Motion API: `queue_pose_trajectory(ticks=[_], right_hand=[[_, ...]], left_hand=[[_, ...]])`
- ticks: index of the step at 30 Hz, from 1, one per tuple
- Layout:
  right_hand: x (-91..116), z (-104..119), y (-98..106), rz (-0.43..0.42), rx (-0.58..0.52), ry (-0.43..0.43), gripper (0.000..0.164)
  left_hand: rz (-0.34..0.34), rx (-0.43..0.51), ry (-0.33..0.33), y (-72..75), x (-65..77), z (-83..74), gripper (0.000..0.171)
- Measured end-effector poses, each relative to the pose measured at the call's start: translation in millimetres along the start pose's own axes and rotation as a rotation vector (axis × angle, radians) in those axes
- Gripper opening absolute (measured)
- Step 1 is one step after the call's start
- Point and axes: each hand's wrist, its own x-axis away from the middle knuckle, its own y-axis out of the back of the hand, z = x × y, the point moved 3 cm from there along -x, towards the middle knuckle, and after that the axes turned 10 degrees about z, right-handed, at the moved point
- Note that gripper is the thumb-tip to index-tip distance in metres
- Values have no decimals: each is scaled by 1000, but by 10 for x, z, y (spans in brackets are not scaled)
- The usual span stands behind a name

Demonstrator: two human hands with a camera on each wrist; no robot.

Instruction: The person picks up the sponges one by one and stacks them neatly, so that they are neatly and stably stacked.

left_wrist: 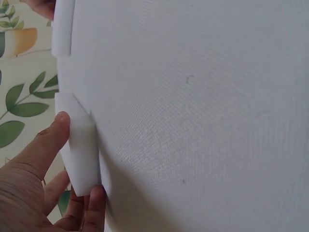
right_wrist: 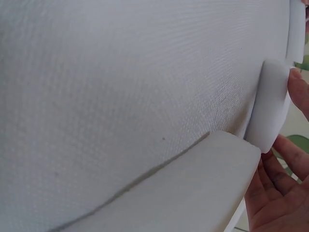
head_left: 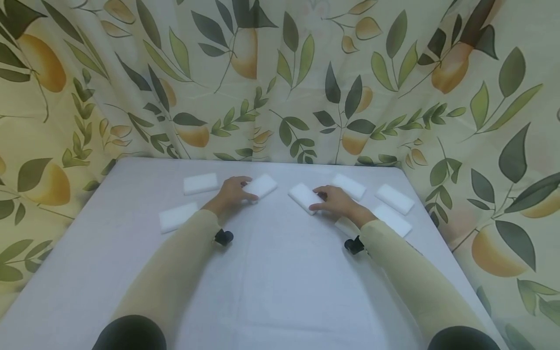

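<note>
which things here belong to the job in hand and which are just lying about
Likely part of the job:
Near white block, gripped by the left hand
Second white block, gripped by the right hand
Matching loose blocks, probably

Just surroundings, it seems:
White-covered table
Leaf-and-fruit patterned cloth
Black wrist devices

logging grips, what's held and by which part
Left hand pinches a white block, right hand a second block, each by the end nearest that hand.

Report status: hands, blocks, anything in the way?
Left hand grips white block. Right hand grips second block; held pair apart. Loose block close to right hand, might crowd it.
</note>
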Motion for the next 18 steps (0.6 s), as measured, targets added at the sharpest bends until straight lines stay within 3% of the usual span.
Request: queue_pose_trajectory(ticks=[8,13,18], right_hand=[[-6,3,9,12,8,-27,75],[-19,1,15,18,17,-39,76],[-21,9,14,14,14,-42,76]], left_hand=[[14,-21,26,22,33,-47,73],[22,16,43,22,19,-37,73],[15,14,24,29,29,-44,71]])
